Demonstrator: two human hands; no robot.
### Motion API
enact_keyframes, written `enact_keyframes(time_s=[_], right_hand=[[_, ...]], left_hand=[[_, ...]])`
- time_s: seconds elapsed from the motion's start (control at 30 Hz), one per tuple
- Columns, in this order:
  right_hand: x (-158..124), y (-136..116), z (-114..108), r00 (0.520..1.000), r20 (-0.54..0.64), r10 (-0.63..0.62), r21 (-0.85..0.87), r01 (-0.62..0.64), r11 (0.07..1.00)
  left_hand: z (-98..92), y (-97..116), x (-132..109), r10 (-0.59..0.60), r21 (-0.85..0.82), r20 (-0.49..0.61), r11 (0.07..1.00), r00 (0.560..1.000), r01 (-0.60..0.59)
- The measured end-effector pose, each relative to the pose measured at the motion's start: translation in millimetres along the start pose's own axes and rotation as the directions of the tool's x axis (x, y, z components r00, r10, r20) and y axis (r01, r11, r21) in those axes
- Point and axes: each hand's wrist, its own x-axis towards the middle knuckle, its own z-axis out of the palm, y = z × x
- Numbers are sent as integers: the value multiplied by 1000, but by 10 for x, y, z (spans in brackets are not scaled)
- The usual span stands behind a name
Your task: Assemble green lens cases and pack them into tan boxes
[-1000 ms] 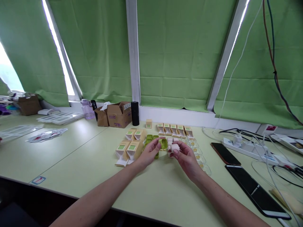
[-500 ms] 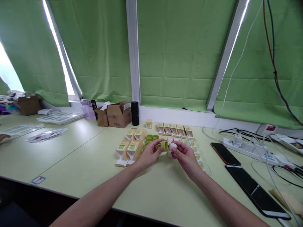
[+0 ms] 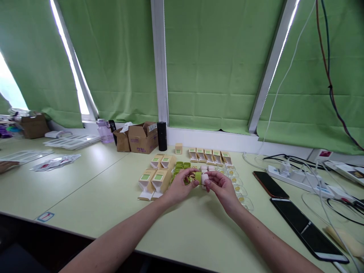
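Observation:
My left hand (image 3: 179,186) pinches a green ring-shaped piece (image 3: 198,176) between thumb and fingers. A small white rounded piece (image 3: 204,178) is in the closed fingers of my right hand (image 3: 224,189). The two pieces meet end to end; whether they are joined I cannot tell. Behind my left hand lie several green pieces (image 3: 179,165), partly covered by it. More white pieces (image 3: 211,167) stand just beyond my fingers. Along the right of my right hand runs a row of clear plastic parts with yellow centres (image 3: 239,190).
Open-flapped small cartons (image 3: 161,178) stand left of my hands, with another row of cartons (image 3: 208,154) behind. A phone (image 3: 270,184), a larger black device (image 3: 308,229) and a power strip (image 3: 298,181) with cables lie right. Cardboard boxes (image 3: 143,139) and a person's hand (image 3: 8,166) are further left.
The white piece has come up against the green piece, closing the gap between them. Both hands have shifted only slightly. The person's hand at the far left has moved further into view.

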Motion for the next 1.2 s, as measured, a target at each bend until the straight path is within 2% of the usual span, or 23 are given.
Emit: enact_keyframes(time_s=[0.5, 1.03, 1.13, 1.2], right_hand=[[-16, -21, 18, 999, 4, 49, -32, -49, 998], [-46, -9, 63, 1000, 6, 20, -120, -19, 993], [-46, -22, 78, 1000, -12, 10, -100, -11, 995], [-45, -30, 86, 1000, -26, 0, -84, -2, 996]], left_hand=[[16, -47, -2, -12, -20, 0, 1000, 1000, 12], [33, -48, -36, 32, 27, -24, 999, 999, -31], [23, -23, -49, 74, 100, -25, 992, 997, -72], [24, 19, -70, 156, 159, -20, 976, 988, -151]])
